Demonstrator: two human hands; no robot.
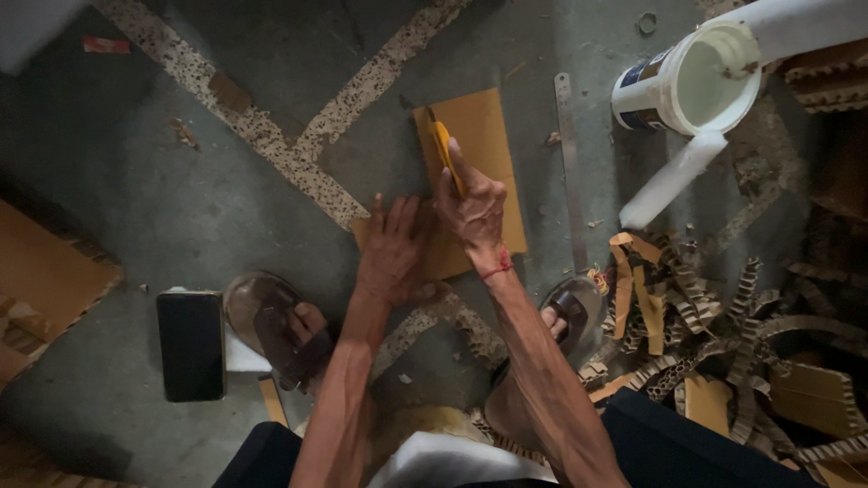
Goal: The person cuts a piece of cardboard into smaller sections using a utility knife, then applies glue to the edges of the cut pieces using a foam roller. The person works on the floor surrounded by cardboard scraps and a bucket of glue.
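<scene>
The right hand (475,212) has its grip closed around a yellow utility knife (443,154) on the cardboard sheet (484,136); the left hand (391,253) lies seemingly flat, fingers spread, on the sheet's near corner, a steel ruler (570,172) just beside the sheet.

Tan cardboard sheet (479,136), rectangular, lies flat on the floor. Yellow utility knife (443,149) stands tilted on its left part, blade down.

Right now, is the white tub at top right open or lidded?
Open. The white tub shows no lid: its round mouth and pale inside face the camera, and it lies tipped on the floor.
</scene>
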